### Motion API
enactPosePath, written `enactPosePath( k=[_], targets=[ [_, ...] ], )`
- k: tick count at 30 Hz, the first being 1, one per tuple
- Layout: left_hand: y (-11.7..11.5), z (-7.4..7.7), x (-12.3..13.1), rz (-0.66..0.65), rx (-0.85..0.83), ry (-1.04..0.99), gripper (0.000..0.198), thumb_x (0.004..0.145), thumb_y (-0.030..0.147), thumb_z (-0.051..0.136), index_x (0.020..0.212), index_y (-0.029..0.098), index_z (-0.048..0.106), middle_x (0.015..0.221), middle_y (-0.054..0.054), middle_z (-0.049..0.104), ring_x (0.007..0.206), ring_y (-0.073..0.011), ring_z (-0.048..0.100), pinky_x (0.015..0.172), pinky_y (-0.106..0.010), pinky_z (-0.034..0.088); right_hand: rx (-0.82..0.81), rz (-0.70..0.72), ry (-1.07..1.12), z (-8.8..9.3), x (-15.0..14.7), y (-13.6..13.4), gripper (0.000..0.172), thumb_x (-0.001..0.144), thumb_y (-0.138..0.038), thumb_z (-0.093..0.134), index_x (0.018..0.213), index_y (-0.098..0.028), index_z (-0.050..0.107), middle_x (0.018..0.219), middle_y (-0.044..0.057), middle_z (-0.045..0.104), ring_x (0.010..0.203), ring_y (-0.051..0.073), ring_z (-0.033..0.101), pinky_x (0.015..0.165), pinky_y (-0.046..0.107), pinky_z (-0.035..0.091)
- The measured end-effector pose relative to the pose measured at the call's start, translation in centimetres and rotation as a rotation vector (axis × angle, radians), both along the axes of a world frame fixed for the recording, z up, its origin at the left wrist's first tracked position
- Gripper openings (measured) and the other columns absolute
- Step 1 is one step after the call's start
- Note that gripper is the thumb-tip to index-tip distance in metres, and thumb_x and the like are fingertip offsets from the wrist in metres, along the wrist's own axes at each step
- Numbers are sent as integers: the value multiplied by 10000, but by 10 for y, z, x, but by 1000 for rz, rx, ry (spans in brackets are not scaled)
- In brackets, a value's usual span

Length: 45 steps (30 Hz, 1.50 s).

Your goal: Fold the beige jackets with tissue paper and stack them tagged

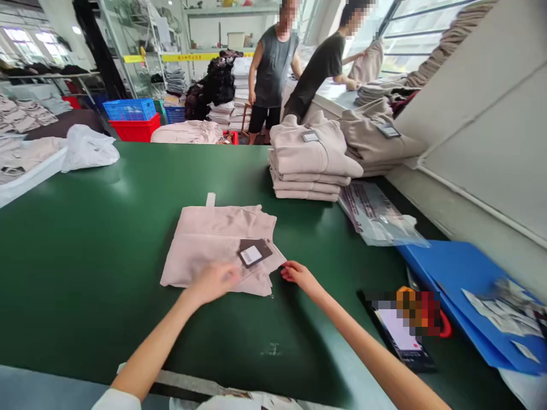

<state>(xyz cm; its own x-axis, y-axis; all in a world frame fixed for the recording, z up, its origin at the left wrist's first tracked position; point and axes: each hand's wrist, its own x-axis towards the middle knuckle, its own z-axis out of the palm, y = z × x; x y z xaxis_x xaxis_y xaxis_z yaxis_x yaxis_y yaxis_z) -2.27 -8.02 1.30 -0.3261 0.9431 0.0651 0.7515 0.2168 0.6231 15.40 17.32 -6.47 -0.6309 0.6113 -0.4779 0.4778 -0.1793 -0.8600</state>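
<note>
A folded pale pink garment (pixel 209 245) lies flat on the green table (pixel 128 319). On its right part rests a dark tag (pixel 260 249) with a white barcode label. My left hand (pixel 216 282) is over the garment's lower middle, left of the tag; its fingers are smeared by motion. At the garment's right corner, my right hand (pixel 294 272) has its fingers pinched together on the pointed edge. A small white strip (pixel 211 199) sticks out from the garment's top edge.
Folded garments (pixel 310 165) are stacked at the back right. Nearer on the right are plastic bags (pixel 376 213), a blue folder (pixel 465 273) and a phone (pixel 399 330). A white plastic bag (pixel 92 149) sits back left. Two people stand beyond the table.
</note>
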Motion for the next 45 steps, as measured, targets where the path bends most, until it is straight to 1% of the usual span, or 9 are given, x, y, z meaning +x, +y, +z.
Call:
enactPosePath(
  k=[4, 7, 10, 15, 20, 25, 29, 37, 45],
  targets=[
    [15, 13, -89, 530, -33, 292, 358, 951, 321, 446, 1198, 159, 648, 1297, -154, 624, 1252, -320, 527, 1052, -476, 431, -89, 147, 14, -19, 73, -58, 307, 715, -424, 620, 897, -177, 628, 748, 28, 653, 661, 154, 619, 677, 319, 518],
    [21, 4, -117, 615, -275, 344, 484, 964, 414, 423, 1355, 157, 545, 1458, -180, 494, 1370, -362, 406, 1066, -546, 397, -254, 249, 117, -24, 80, -111, 518, 721, -527, 664, 1116, -198, 597, 917, 58, 676, 784, 186, 659, 744, 356, 542],
    [15, -2, -91, 532, -428, 463, 527, 982, 469, 357, 1300, 109, 574, 1314, -213, 587, 1248, -367, 522, 1026, -525, 418, -123, 99, 227, -20, 65, -125, 625, 744, -589, 641, 1235, -222, 520, 1102, 99, 637, 892, 216, 652, 801, 409, 554],
    [-16, 21, 7, 400, -674, 555, 622, 967, 580, 353, 1060, 42, 649, 971, -224, 682, 927, -366, 672, 783, -432, 502, 540, -292, 209, 0, 54, -68, 524, 855, -570, 519, 1206, -181, 530, 1212, 157, 567, 1070, 271, 577, 966, 499, 491],
    [0, 47, 51, 214, -602, 285, 453, 980, 522, 385, 909, 176, 668, 789, -90, 703, 783, -301, 692, 694, -370, 484, 763, -143, 191, 31, 32, -16, 471, 919, -521, 454, 1238, -189, 556, 1236, 151, 602, 1120, 280, 567, 1008, 486, 446],
    [77, 15, 34, 361, -188, -5, 280, 949, 325, 536, 1172, 160, 571, 1043, -102, 714, 984, -256, 680, 824, -343, 502, 779, 44, 80, 49, -25, -7, 371, 881, -448, 553, 1160, -213, 620, 1204, 120, 632, 1158, 292, 552, 1016, 486, 395],
    [103, -12, 22, 502, -44, -198, 280, 872, 234, 651, 1124, 152, 561, 1000, -107, 716, 967, -247, 686, 814, -336, 522, 724, 137, 73, 51, -44, -10, 211, 800, -398, 635, 879, -204, 655, 958, 69, 648, 923, 226, 584, 847, 370, 431],
    [66, -11, 55, 482, 17, -727, 196, 908, 239, 565, 1074, 159, 496, 861, -33, 701, 430, -87, 566, 417, -204, 382, 51, 33, 278, 57, -15, -35, 465, 688, -642, 645, 714, -201, 499, 644, -20, 533, 573, 110, 455, 542, 249, 352],
    [22, -4, 107, 461, -69, -919, 484, 886, 126, 455, 1349, 204, 335, 1041, -74, 715, 483, -104, 639, 394, -186, 455, 122, 191, 90, 57, 36, -101, 373, 854, -535, 505, 1090, -247, 479, 603, -56, 559, 466, 126, 473, 450, 249, 367]
  ],
)
